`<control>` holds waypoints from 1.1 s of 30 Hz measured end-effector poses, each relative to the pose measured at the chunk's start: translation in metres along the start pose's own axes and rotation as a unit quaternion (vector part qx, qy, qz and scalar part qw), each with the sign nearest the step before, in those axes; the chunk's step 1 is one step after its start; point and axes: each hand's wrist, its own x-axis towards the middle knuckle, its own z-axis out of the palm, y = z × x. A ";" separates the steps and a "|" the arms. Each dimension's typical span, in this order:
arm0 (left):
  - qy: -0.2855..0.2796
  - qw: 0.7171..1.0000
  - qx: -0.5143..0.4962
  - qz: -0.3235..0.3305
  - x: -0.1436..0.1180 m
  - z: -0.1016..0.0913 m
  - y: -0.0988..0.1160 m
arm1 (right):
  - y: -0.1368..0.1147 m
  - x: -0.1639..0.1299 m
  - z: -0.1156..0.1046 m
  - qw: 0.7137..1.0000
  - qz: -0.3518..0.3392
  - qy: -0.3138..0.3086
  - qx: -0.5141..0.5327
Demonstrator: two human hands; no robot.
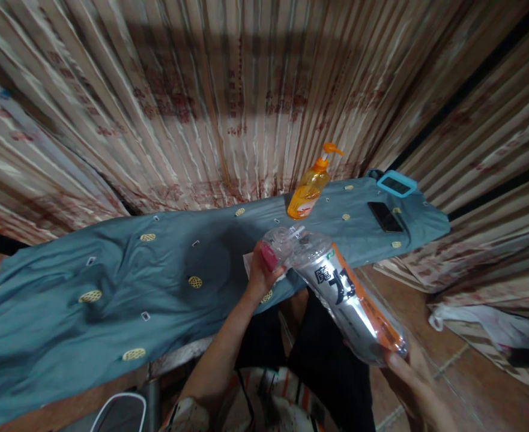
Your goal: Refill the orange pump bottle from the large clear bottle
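I hold a clear refill pouch (345,294) with an orange stripe and dark characters, tilted with its spout end up and away from me. My right hand (415,384) grips the pouch's bottom end. My left hand (264,270) pinches the spout at the top of the pouch, thumb on top. Beyond the spout an orange pump bottle (308,191) stands upright on the blue-grey patterned cloth (111,282) that covers a long narrow board.
A black phone (385,216) lies flat on the cloth's right end, and a device in a light-blue case (397,183) rests at the far right corner. Striped curtains (228,90) hang behind. A white bag (480,321) lies on the brown tiled floor at right.
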 end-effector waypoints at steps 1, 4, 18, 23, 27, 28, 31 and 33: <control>-0.001 1.000 0.001 0.000 0.000 0.000 0.000 | -0.001 -0.001 0.000 1.000 0.000 -0.002 -0.003; -0.002 1.000 0.007 -0.004 0.000 0.000 -0.001 | -0.007 -0.004 0.000 1.000 -0.003 0.000 -0.021; 0.012 1.000 0.018 -0.010 -0.003 0.002 -0.006 | 0.001 -0.009 -0.011 0.995 -0.042 0.026 -0.081; 0.004 1.000 0.006 -0.009 -0.004 0.000 -0.006 | 0.008 -0.008 -0.020 0.995 -0.052 0.012 -0.079; 0.007 1.000 0.006 -0.008 -0.004 -0.001 -0.004 | 0.004 -0.013 -0.012 0.995 -0.061 0.009 -0.084; 0.007 1.000 0.008 -0.009 -0.004 -0.001 -0.004 | 0.003 -0.013 -0.011 0.994 -0.064 0.012 -0.086; 0.006 1.000 0.010 -0.009 -0.003 -0.001 -0.003 | 0.003 -0.013 -0.012 0.994 -0.067 0.017 -0.090; 0.002 1.000 0.006 -0.008 -0.003 -0.001 -0.002 | 0.004 -0.011 -0.014 0.993 -0.062 0.011 -0.095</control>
